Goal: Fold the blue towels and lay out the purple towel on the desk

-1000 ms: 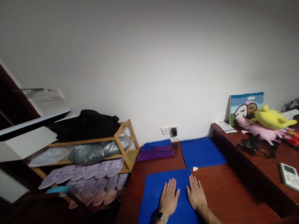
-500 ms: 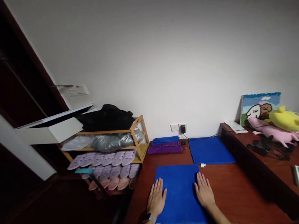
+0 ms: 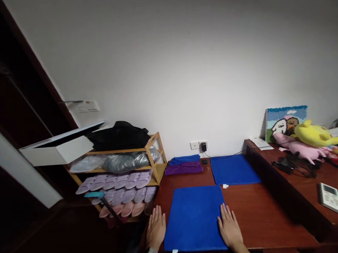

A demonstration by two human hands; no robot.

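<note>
A blue cloth (image 3: 195,218) lies flat on the reddish-brown table (image 3: 257,216), with a small white tag at its lower left corner. My right hand (image 3: 229,226) is open, fingers outstretched, its thumb side over the cloth's right edge. Beside the left edge of the cloth, slightly apart from it, is my left hand (image 3: 155,226), open with fingers extended; a watch is on that wrist. A second blue cloth (image 3: 234,170) is spread flat farther back. At the back left of the table sits a folded purple cloth (image 3: 184,168) with a folded blue cloth (image 3: 185,159) behind it.
A wooden rack (image 3: 159,156) at the left holds slippers (image 3: 121,182), plastic-wrapped items and a black bag (image 3: 121,135). To the right, a raised desk carries plush toys (image 3: 316,134), a cable with an adapter, and a calculator-like device (image 3: 331,197). A plug (image 3: 204,147) sits in the wall.
My left hand has moved left, off the cloth's edge. My right hand has slid slightly down along the right edge. The view has shifted a little.
</note>
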